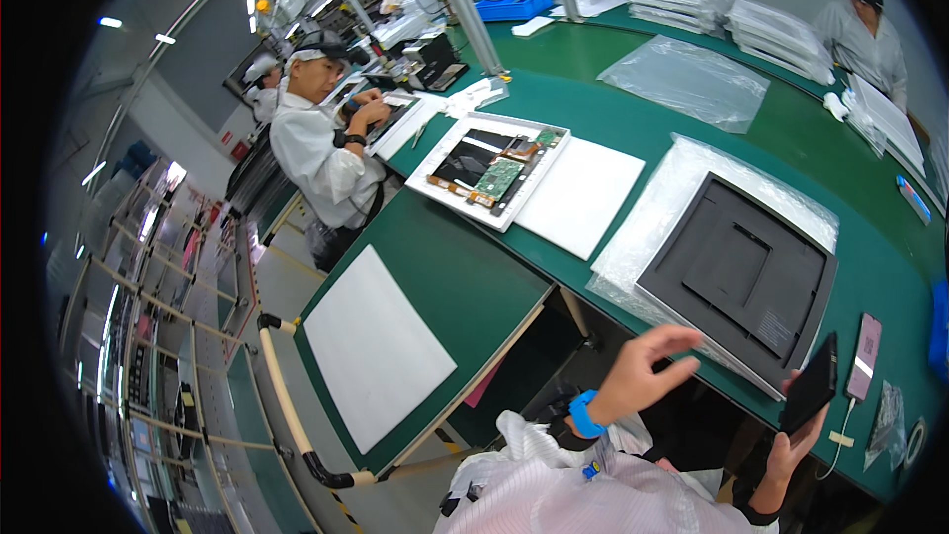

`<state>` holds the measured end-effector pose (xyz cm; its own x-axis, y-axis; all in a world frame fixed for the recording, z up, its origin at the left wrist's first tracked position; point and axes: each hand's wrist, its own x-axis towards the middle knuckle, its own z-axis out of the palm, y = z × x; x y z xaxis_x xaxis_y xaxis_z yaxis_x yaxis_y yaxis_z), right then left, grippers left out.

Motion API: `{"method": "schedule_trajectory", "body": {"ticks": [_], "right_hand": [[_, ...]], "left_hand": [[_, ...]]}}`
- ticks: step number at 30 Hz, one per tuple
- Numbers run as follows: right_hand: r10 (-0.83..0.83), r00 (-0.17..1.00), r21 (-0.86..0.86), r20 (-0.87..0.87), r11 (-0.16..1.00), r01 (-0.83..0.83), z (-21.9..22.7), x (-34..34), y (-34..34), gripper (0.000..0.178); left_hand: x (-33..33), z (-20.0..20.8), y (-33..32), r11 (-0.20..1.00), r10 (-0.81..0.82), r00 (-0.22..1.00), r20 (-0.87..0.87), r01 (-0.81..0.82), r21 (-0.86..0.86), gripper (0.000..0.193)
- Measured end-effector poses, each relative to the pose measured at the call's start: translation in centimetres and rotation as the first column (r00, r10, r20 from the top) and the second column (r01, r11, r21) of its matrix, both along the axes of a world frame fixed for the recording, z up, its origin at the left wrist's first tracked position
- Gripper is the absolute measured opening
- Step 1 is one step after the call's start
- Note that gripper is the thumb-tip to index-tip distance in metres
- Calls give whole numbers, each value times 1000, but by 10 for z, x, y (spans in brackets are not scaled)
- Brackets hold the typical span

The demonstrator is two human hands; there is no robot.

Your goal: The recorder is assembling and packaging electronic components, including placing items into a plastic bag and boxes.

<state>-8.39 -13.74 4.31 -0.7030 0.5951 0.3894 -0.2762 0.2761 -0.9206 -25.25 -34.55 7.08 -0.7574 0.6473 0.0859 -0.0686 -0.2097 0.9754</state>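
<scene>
R hand [790, 447] grips blk phone [813, 388] round its edges, tilted up over bench [875, 267] edge; L hand [647, 372] fingers spread, nothing held, nr blk tray [707, 257] w/ stepped recess; phone prob. light, stiff, slick, screen fragile, best held by long sides; white tray [542, 168] has green circuit board [499, 178].

Held phone [813, 388]'s blk, wristband [585, 415]'s blu, tbl [862, 267]'s grn.

This place seems an electronics assembly workshop: it has green workbenches [568, 104], an opened device [465, 160] with a circuit board [497, 179], pipe racks [138, 289], and workers [326, 138] in white coats [304, 153].
</scene>
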Motion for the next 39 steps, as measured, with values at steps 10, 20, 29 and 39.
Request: {"method": "schedule_trajectory", "body": {"ticks": [10, 20, 29, 39], "right_hand": [[-196, 973, -54, -124, 980, 191, -31, -4, 23, 81], [-279, 951, -66, -130, 960, 273, -29, -5, 21, 71], [-257, 960, -34, -114, 966, 255, -21, 1, 15, 77], [-227, 968, -44, -108, 974, 224, -17, 0, 9, 76]], "left_hand": [[-16, -63, -64, 544, 536, 532, -655, -812, -214, 50], [51, -131, -109, 622, 42, 980, -195, -178, -763, 12], [206, -266, -226, 367, -278, 856, 436, 514, -775, 26], [194, -238, -227, 489, -31, 838, 545, 488, -723, 26]]}}
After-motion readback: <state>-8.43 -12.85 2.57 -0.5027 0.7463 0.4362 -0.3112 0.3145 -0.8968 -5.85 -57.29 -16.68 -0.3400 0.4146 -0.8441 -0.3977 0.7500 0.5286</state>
